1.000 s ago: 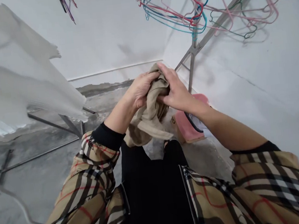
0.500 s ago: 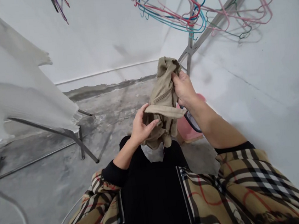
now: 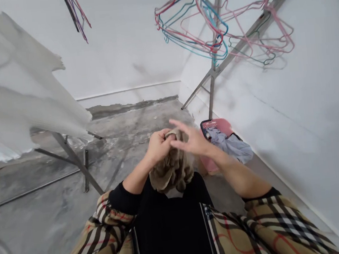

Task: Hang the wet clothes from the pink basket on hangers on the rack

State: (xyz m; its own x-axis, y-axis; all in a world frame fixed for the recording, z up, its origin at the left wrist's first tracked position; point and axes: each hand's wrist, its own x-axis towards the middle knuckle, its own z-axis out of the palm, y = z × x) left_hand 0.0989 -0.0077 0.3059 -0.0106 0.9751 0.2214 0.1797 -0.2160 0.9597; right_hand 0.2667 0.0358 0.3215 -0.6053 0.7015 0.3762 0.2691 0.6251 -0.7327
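The left hand (image 3: 159,146) has closed on the beige cloth (image 3: 171,171), which now hangs bunched below it. The right hand (image 3: 190,139) has let go, fingers spread wide, with a pink basket (image 3: 217,124) beyond it.

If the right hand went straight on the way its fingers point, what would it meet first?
Probably the left hand, closed on the beige cloth, just ahead of the right hand. Depth is unclear: the fingers might pass just above it, toward the concrete floor.

Beige cloth (image 3: 171,173) partly hidden, hands (image 3: 159,145) blurred
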